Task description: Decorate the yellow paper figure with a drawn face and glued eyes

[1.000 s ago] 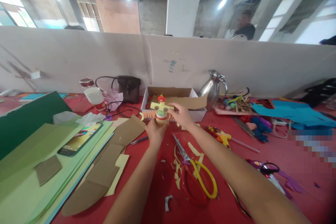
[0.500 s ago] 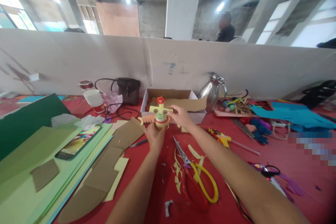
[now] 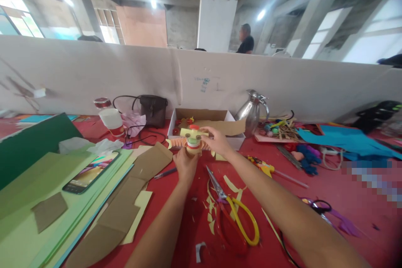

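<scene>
The left hand (image 3: pixel 186 164) clamps the figure (image 3: pixel 192 144) from below, the right hand (image 3: pixel 219 140) its yellow tube (image 3: pixel 185 132); scissors (image 3: pixel 221 193) lie nearer than both hands.

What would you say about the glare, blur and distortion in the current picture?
In the head view, the ceiling lights and upper-left window are blown out, and the metal jug shows bright glints; also in the head view, the small yellow figure looks soft, the black item near the right edge looks smeared and stretched, and a pixelated patch below hides what lies there.
</scene>
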Motion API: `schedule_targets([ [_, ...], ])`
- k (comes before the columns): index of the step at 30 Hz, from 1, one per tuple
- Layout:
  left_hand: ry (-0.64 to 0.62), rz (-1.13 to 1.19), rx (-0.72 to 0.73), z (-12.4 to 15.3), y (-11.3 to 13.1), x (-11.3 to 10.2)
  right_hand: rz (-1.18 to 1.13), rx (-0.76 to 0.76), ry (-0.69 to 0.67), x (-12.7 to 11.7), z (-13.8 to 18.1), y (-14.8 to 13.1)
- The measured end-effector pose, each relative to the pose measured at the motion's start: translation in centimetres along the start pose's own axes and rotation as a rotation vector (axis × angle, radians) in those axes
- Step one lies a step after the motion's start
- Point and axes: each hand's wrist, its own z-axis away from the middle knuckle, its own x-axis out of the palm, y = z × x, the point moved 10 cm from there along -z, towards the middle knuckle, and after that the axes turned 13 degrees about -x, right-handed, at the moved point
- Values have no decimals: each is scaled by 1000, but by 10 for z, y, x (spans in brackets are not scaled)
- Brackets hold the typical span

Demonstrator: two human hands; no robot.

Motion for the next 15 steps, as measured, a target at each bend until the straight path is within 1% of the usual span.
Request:
schedule_targets([
  [7, -8, -28, 18, 0, 2, 0, -42, 18, 9, -1, 0, 3],
  [11, 10, -29, 0, -2, 0, -2, -58, 34, 7, -2, 3, 1],
  [15, 11, -23, 0, -3, -3, -1, -48, 51, 37, -6, 7, -2],
])
